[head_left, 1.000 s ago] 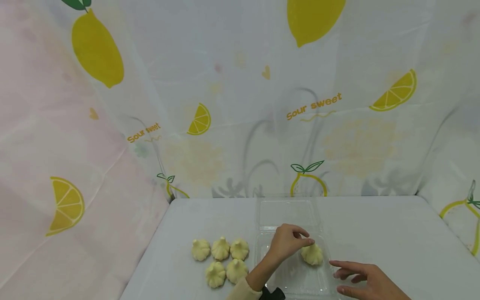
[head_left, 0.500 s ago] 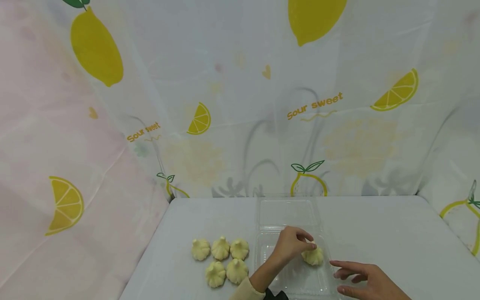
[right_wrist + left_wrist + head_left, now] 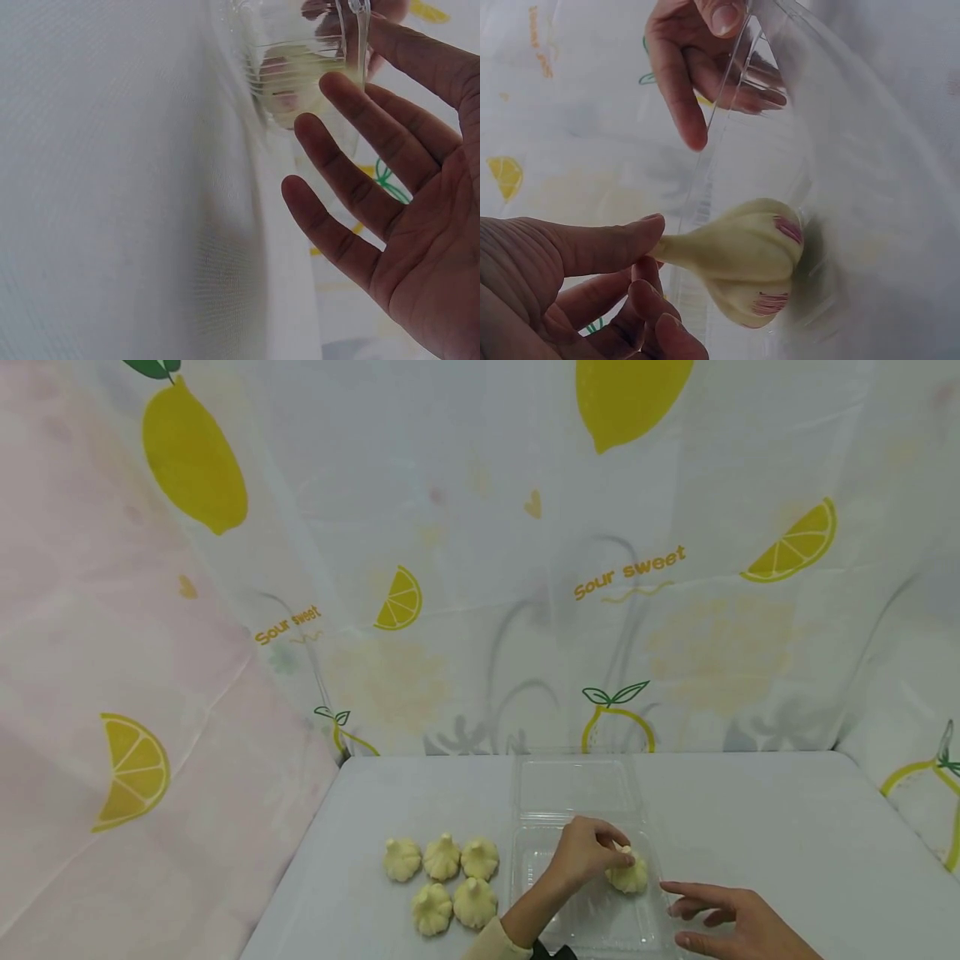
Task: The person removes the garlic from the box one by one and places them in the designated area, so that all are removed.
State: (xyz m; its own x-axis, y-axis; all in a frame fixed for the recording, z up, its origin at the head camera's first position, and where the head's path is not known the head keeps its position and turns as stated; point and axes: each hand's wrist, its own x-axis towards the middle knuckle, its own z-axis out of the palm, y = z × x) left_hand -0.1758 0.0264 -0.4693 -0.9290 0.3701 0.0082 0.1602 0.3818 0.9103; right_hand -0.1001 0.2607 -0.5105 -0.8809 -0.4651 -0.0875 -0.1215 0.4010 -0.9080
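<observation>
A pale garlic bulb [image 3: 631,877] with purple streaks is in the right part of the clear plastic container [image 3: 596,928], stem up. My left hand [image 3: 587,853] reaches over the container and pinches the bulb's stem between thumb and fingers. Close up in the left wrist view, the bulb [image 3: 742,255] is very near or on the container's floor; contact is hard to tell. At the container's right rim is my right hand [image 3: 731,917], its fingers extended and holding nothing. In the right wrist view, an upper finger meets or nearly meets the clear wall [image 3: 360,34].
Several more garlic bulbs [image 3: 441,857] lie in two rows on the white table [image 3: 757,814], left of the container. The container's lid [image 3: 576,785] is folded back flat toward the rear. A lemon-print cloth [image 3: 480,568] hangs behind the table.
My left hand has shifted slightly right and toward me with the bulb, its fingers now lower over it. The right hand stays where it was.
</observation>
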